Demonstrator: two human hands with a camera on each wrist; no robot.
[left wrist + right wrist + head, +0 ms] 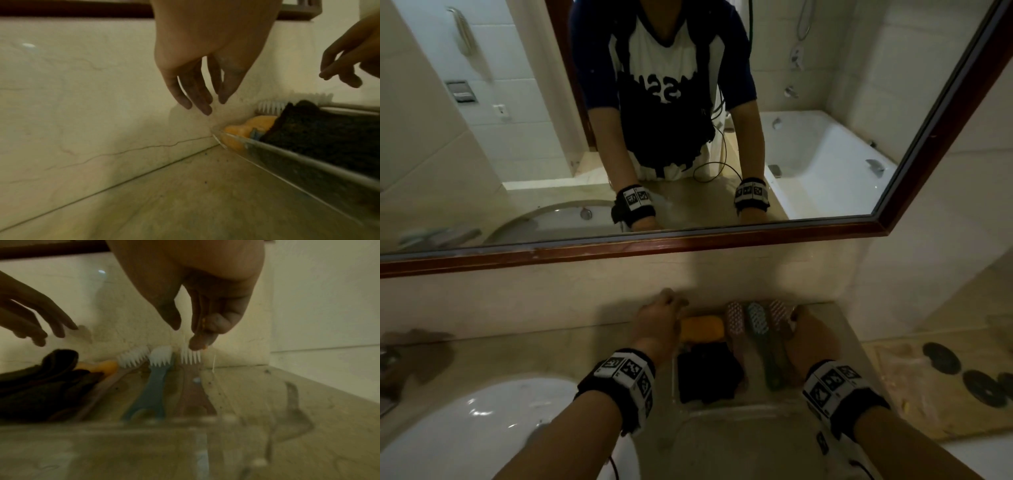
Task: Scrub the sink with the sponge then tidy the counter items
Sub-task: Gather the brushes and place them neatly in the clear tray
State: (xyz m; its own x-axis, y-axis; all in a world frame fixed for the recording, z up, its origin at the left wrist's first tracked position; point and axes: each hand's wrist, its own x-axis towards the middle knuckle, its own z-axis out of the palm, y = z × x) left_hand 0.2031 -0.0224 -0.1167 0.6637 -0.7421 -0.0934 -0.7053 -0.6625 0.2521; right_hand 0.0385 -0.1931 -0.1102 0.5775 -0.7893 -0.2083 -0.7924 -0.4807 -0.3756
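orange sponge (702, 328) in clear tray (722, 407) (back-left)

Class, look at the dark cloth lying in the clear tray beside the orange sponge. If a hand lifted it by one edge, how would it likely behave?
The dark cloth lies in soft folds, so it would probably droop rather than hold shape. It looks thin, so likely light. Bunched against the orange sponge in the clear tray, it might drag the sponge slightly.
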